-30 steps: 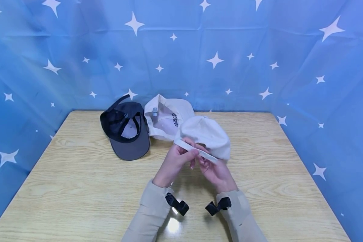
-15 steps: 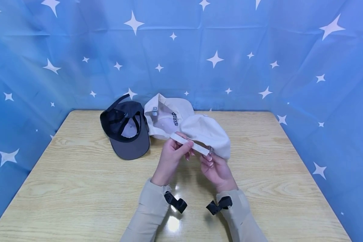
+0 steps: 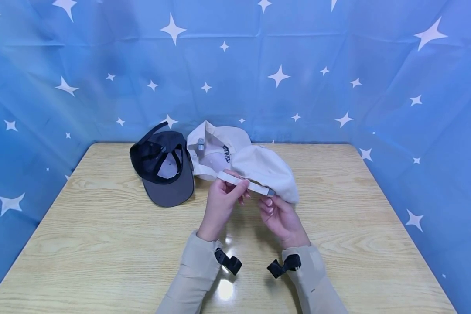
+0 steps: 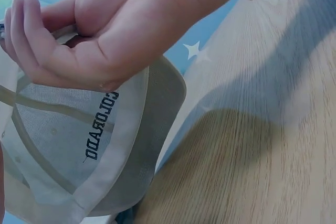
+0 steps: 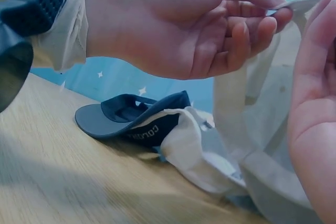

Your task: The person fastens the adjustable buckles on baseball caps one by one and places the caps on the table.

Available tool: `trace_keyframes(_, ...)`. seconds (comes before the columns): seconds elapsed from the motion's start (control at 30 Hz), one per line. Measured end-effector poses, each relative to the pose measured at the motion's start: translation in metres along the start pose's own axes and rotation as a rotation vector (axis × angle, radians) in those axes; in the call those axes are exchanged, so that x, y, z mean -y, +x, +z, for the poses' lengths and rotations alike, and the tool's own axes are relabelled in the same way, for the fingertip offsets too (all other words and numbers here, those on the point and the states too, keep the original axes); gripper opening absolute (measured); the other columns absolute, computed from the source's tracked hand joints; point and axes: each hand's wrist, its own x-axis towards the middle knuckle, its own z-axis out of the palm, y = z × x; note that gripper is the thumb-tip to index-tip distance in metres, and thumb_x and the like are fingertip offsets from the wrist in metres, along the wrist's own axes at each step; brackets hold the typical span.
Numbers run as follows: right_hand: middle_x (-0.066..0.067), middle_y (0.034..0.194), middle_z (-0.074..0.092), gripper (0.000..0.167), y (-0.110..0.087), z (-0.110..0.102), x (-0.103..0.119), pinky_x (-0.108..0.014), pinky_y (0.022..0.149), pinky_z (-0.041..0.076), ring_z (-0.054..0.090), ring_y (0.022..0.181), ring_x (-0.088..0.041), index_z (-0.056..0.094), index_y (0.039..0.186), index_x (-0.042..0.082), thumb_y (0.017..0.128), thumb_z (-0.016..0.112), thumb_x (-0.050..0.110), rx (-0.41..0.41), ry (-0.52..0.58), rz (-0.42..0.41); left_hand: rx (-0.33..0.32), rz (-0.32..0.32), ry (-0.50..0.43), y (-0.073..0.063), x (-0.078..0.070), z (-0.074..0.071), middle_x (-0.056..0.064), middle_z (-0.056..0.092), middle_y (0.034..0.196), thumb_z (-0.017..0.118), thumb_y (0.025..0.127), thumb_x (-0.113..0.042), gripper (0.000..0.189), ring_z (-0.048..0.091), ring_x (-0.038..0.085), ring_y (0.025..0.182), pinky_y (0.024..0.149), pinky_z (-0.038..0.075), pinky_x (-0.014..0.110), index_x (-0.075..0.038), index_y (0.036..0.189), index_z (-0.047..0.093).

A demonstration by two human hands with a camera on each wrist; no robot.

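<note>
At the middle of the head view, the left hand (image 3: 222,201) pinches the white cap's (image 3: 264,168) strap (image 3: 256,188) and the right hand (image 3: 281,219) pinches its buckle (image 3: 271,192), seemingly mid-adjustment, so the next move likely calls for keeping both grips firm and the strap straight.

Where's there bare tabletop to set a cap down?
Two patches of the tabletop are bare: one right of the held white cap and right hand, one left of the left hand, on the near side of the dark cap. It's crowded toward the back, where the dark cap, the other white cap and the held one cluster.
</note>
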Motion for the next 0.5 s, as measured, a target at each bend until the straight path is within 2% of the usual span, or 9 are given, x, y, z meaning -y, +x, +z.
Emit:
trace_keyframes(0.1,-0.009,0.083,0.055,0.013,0.0,0.0006,0.0005,-0.018,0.061,0.041,0.052,0.073,-0.015,0.052,0.097,0.0,0.09,0.041,-0.003,-0.013,-0.011,-0.003,-0.004,-0.004,0.003,0.0,-0.0005,-0.0004,0.026,0.056,0.077,0.061,0.085,-0.011,0.013,0.05,0.047,0.069,0.052,0.046,0.034,-0.005,0.09,0.051)
trace_keyframes(0.2,-0.009,0.083,0.058,0.016,0.0006,0.0018,0.0015,-0.018,0.061,0.043,0.054,0.073,-0.015,0.055,0.097,0.0,0.091,0.041,-0.003,-0.051,-0.056,-0.025,-0.008,-0.002,0.007,0.0,-0.0003,-0.0009,0.019,0.059,0.075,0.062,0.085,-0.012,0.014,0.053,0.041,0.067,0.052,0.046,0.034,-0.005,0.09,0.051)
trace_keyframes(0.3,-0.01,0.083,0.062,0.016,0.0013,0.0038,0.003,-0.019,0.062,0.045,0.057,0.072,-0.015,0.058,0.096,0.0,0.091,0.042,-0.003,-0.107,-0.118,-0.063,-0.001,0.002,0.003,-0.0003,-0.0001,-0.0008,0.014,0.06,0.074,0.062,0.085,-0.012,0.014,0.053,0.042,0.068,0.052,0.046,0.035,-0.004,0.091,0.052)
trace_keyframes(0.4,-0.01,0.082,0.064,0.016,0.0022,0.0058,0.005,-0.019,0.062,0.047,0.059,0.073,-0.015,0.058,0.097,0.0,0.09,0.044,-0.004,-0.153,-0.187,-0.108,0.026,-0.003,0.011,-0.0005,0.0001,0.0,0.02,0.059,0.076,0.062,0.085,-0.012,0.014,0.051,0.045,0.07,0.053,0.046,0.033,-0.003,0.091,0.053)
trace_keyframes(0.5,-0.009,0.081,0.063,0.016,0.0024,0.0072,0.0064,-0.019,0.061,0.048,0.06,0.072,-0.014,0.057,0.097,0.001,0.09,0.044,-0.004,-0.188,-0.268,-0.13,0.066,-0.022,0.03,0.0001,0.0005,0.0013,0.028,0.056,0.078,0.061,0.084,-0.011,0.012,0.052,0.039,0.068,0.054,0.045,0.03,-0.002,0.091,0.056)
